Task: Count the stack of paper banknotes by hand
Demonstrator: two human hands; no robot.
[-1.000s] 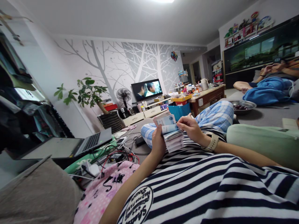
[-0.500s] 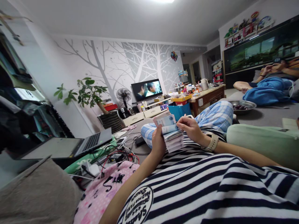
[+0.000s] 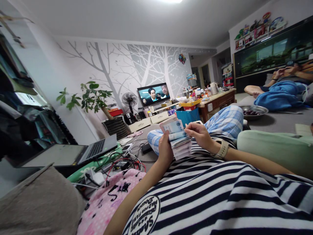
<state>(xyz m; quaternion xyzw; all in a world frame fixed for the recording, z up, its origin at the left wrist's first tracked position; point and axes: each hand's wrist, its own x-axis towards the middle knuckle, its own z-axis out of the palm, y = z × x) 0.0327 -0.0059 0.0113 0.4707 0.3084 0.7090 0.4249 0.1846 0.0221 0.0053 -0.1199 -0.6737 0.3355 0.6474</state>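
Note:
A stack of banknotes [image 3: 181, 148], bluish and pale pink, is held over my lap. My left hand [image 3: 164, 147] grips it along the left side, thumb on top. The upper notes are bent back and fanned, while the lower ones hang down in layers. At the stack's right edge, my right hand [image 3: 199, 133] has thumb and forefinger pinched together on the edge of a note. How many notes lie between those fingertips is too small to tell. A pale watch [image 3: 223, 148] is on my right wrist.
To the left lie an open laptop [image 3: 97, 148], tangled cables [image 3: 129, 161] and a pink cushion [image 3: 107, 202]. A metal bowl of dark fruit [image 3: 260, 111] stands beyond my right knee, near a green cushion [image 3: 271, 147]. Another person [image 3: 281, 73] reclines at the far right.
The upper notes and both hands have shifted very slightly left. My grip on the stack looks the same. The television picture has changed.

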